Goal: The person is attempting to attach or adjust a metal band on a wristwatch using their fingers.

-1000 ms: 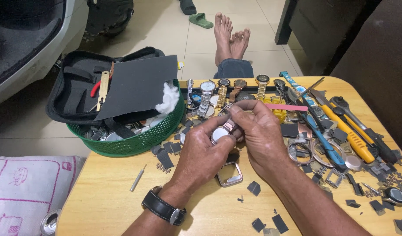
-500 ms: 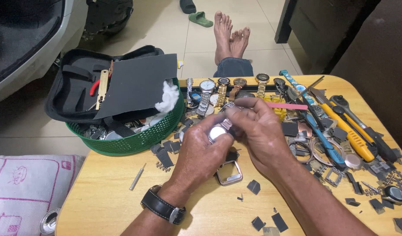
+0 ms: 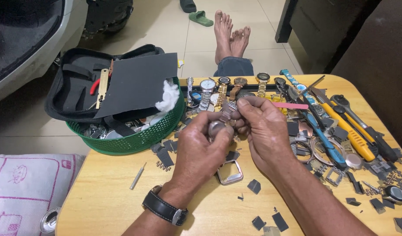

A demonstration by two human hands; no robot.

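A round wooden desk [image 3: 105, 205] fills the lower view, its top strewn with watch parts. At its left edge sits a green basket [image 3: 135, 140] carrying an open black tool case [image 3: 74, 91], a black sheet [image 3: 137, 83] and a tuft of white wadding [image 3: 169, 97]. A row of wristwatches [image 3: 223, 87] lies along the far edge, and to the right lie hand tools, among them a yellow knife [image 3: 356, 137] and a blue-handled tool [image 3: 325, 142]. Above the middle of the desk the two hands meet. The left hand [image 3: 201, 150], with a black strap watch [image 3: 165, 210] on its wrist, has its fingers [image 3: 220, 135] curled narrowly around a small round metal watch case [image 3: 216, 127], held clear of the desk. The right hand [image 3: 264, 131] pinches the upper end of the same piece, where a short bit of metal band [image 3: 229, 111] seems to hang from it, though the fingers hide the join. Just below the hands a square silver bezel [image 3: 230, 172] lies flat on the desk. Small dark scraps [image 3: 254, 186] are scattered near it, and a thin metal pin [image 3: 137, 176] lies well apart to the left. Beyond the desk, bare feet [image 3: 230, 37] rest on the tiled floor [image 3: 166, 26].
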